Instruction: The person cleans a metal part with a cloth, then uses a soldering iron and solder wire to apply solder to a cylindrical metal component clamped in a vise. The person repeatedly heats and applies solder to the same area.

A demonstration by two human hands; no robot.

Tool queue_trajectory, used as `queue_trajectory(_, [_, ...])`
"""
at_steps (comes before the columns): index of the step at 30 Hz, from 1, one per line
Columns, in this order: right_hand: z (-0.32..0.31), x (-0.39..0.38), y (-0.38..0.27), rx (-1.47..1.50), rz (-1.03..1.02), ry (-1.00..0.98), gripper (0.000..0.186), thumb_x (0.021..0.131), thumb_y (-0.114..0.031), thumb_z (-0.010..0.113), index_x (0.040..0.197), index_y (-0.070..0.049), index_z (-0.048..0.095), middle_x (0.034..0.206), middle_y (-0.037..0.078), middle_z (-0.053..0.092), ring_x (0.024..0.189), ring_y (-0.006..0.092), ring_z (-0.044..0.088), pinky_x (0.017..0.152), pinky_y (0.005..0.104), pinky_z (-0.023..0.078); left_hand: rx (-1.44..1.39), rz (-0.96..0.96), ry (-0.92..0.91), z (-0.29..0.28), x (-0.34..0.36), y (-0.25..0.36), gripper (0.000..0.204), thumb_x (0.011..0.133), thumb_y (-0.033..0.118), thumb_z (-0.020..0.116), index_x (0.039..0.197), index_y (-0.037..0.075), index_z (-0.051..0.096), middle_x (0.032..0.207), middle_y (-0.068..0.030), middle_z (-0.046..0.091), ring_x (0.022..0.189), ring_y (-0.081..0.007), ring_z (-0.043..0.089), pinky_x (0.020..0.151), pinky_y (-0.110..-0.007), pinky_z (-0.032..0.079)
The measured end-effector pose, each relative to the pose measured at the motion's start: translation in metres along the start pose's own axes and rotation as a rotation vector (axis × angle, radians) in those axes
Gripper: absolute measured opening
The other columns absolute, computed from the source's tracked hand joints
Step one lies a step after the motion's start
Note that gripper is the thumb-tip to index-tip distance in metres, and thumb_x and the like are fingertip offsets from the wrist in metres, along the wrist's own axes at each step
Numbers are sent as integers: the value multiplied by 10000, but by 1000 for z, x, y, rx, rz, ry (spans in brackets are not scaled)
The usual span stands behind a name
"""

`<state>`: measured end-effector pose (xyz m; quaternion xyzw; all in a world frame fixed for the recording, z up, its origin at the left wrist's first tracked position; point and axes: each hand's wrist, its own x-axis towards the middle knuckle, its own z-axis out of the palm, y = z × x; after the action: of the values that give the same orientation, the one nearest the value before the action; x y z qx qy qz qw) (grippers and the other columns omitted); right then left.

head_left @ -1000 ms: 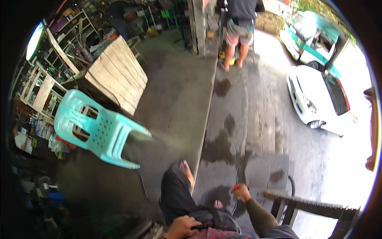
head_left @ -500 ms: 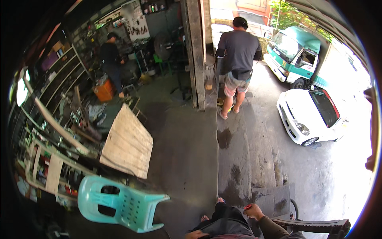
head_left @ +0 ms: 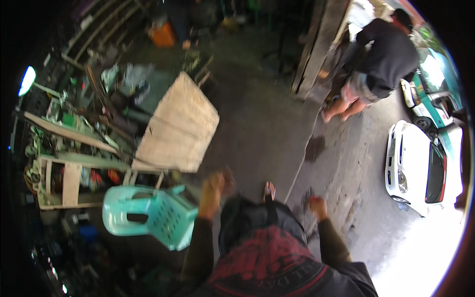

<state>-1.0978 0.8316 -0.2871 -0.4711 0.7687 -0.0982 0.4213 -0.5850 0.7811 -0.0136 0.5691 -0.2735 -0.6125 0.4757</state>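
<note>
My left hand (head_left: 213, 190) swings out in front of my body, blurred by motion, above the grey concrete floor (head_left: 257, 123); whether it holds anything is not visible. My right hand (head_left: 317, 206) hangs at my right side with its fingers curled in, and nothing shows in it. Between the hands my dark trousers and one sandalled foot (head_left: 269, 190) show. A turquoise plastic chair (head_left: 148, 218) lies tipped on its side just left of my left arm.
A wooden board panel (head_left: 180, 123) leans ahead to the left, beside cluttered shelves (head_left: 64, 148). Another person (head_left: 381, 64) stands by a pillar (head_left: 316, 49) at the upper right. A white car (head_left: 420, 168) and a teal truck (head_left: 435, 89) are parked on the right. A dark wet patch (head_left: 314, 148) marks the floor.
The view has swung and moved forward: the chair and wooden panel are now closer on my left. My left hand has swung up and forward; my right hand stays low at my side.
</note>
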Motion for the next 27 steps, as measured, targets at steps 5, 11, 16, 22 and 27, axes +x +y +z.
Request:
queue_trajectory(5, [-56, 110, -190, 140, -16, -17, 239, 747, -106, 778, 959, -25, 706, 753, 76, 692, 638, 197, 659, 578, 349, 506, 210, 40, 136, 4, 103, 13, 384, 1046, 366, 676, 1293, 78, 736, 1124, -77, 774, 961, -192, 724, 917, -365, 575])
queue_trajectory(11, [-44, 218, -339, 80, -37, -144, 243, 736, -104, 784, 969, -46, 745, 707, 53, 678, 605, 170, 674, 566, 341, 514, 1000, -91, -228, 27, 201, -3, 384, 961, 473, 673, 1248, 242, 780, 1305, -85, 746, 1322, -376, 605, 1120, -649, 417])
queue_trajectory(16, [-48, 279, -385, 293, 197, -166, 108, 797, -38, 740, 829, -111, 667, 619, 8, 611, 464, 133, 571, 410, 322, 441, 1167, -187, 103, -51, 360, 63, 351, 969, 351, 627, 1243, 203, 788, 1240, -103, 769, 1146, -358, 718, 1070, -461, 524])
queue_trajectory(22, [-82, 391, -466, 253, 222, -255, 148, 772, -17, 725, 848, -114, 642, 641, 15, 589, 497, 152, 568, 440, 332, 479, 1010, 16, -171, -54, 527, 185, 423, 979, 402, 646, 1290, 138, 759, 1289, -149, 743, 1147, -356, 722, 1017, -423, 560])
queue_trajectory(27, [-68, 538, -600, 128, 249, -411, 136, 801, -33, 730, 861, -121, 645, 656, 12, 592, 492, 153, 547, 432, 336, 450, 483, 414, -667, 66, 647, 240, 524, 1003, 442, 650, 1319, 29, 716, 1143, -200, 766, 1051, -335, 727, 943, -418, 569])
